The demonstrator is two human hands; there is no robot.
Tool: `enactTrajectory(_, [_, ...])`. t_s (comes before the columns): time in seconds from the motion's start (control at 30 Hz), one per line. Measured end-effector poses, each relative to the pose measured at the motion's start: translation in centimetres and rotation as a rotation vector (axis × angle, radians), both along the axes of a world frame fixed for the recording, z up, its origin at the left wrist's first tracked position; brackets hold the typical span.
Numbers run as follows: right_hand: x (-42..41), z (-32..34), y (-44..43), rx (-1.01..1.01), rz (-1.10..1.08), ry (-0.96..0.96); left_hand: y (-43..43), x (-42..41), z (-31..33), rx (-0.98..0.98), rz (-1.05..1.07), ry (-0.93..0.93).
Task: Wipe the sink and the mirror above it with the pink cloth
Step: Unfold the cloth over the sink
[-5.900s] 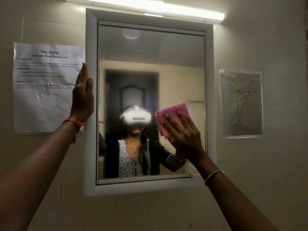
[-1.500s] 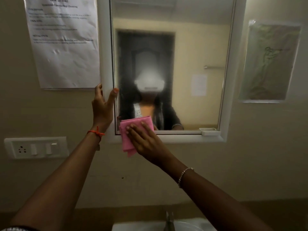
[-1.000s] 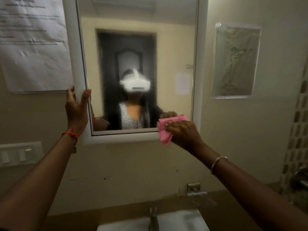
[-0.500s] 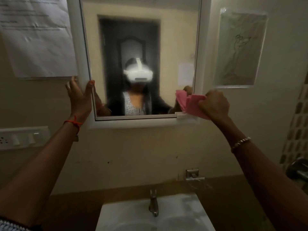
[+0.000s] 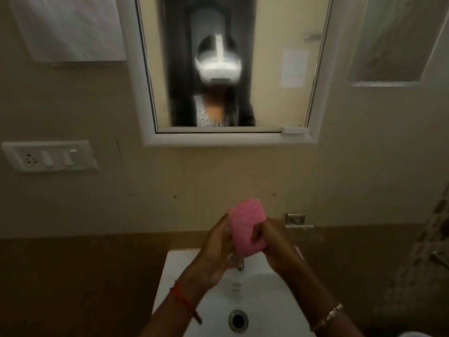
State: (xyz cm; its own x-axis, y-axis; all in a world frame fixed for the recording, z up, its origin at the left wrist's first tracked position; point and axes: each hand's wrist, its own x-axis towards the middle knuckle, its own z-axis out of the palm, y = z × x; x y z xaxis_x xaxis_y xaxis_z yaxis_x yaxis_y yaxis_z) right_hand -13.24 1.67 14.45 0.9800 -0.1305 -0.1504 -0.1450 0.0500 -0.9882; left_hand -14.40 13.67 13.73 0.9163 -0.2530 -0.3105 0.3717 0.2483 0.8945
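The pink cloth (image 5: 246, 233) is folded and held upright above the white sink (image 5: 177, 283), low in the middle of the head view. My left hand (image 5: 215, 251) grips its left edge and my right hand (image 5: 277, 244) pinches its right edge. The tap (image 5: 239, 265) is mostly hidden behind my hands. The sink's drain (image 5: 238, 321) shows below. The white-framed mirror (image 5: 272, 69) hangs on the wall above, and neither hand touches it.
A white switch plate (image 5: 48, 155) is on the wall at left. A paper sheet (image 5: 70, 27) hangs at the upper left and a plastic-covered drawing (image 5: 398, 42) at the upper right. A metal wall fitting (image 5: 295, 220) sits right of the tap.
Both hands have left the mirror and come down over the sink. The cloth came down with my right hand, and my left hand now holds it too. The view has tilted downward.
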Motion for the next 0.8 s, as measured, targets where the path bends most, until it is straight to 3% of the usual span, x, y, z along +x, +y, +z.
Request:
enactTrajectory(0.17, [-1.8, -8.2, 3.1, -0.164, 0.192, -0.035, 0.9, 2.2, -5.4, -0.384, 0.011, 0.350])
enactTrajectory(0.27, [-1.7, -9.3, 3.1, -0.075, 0.252, 0.012, 1.5, 3.0, -7.2, -0.596, -0.022, 0.384])
enactTrajectory(0.4, [-0.3, -8.5, 1.9, 0.165, 0.086, 0.191, 1.2, 3.5, -8.7, -0.553, -0.035, 0.312])
enactTrajectory(0.53, [1.4, -8.7, -0.8, 0.463, 0.158, 0.482, 0.2, 4.1, -8.5, -0.445, 0.049, 0.198])
enactTrajectory(0.63, [1.9, -8.8, -3.3, 0.764, 0.178, 0.559, -0.3, 5.0, -8.1, -0.431, 0.033, 0.166])
enactTrajectory(0.7, [2.3, -9.4, -5.3, 0.768, 0.160, 0.528, -0.4, 6.0, -8.2, -0.408, 0.011, 0.174])
enactTrajectory(0.8, [3.1, -9.6, -8.5, 0.560, 0.087, 0.465, -0.4, 8.0, -9.4, -0.372, -0.059, 0.127])
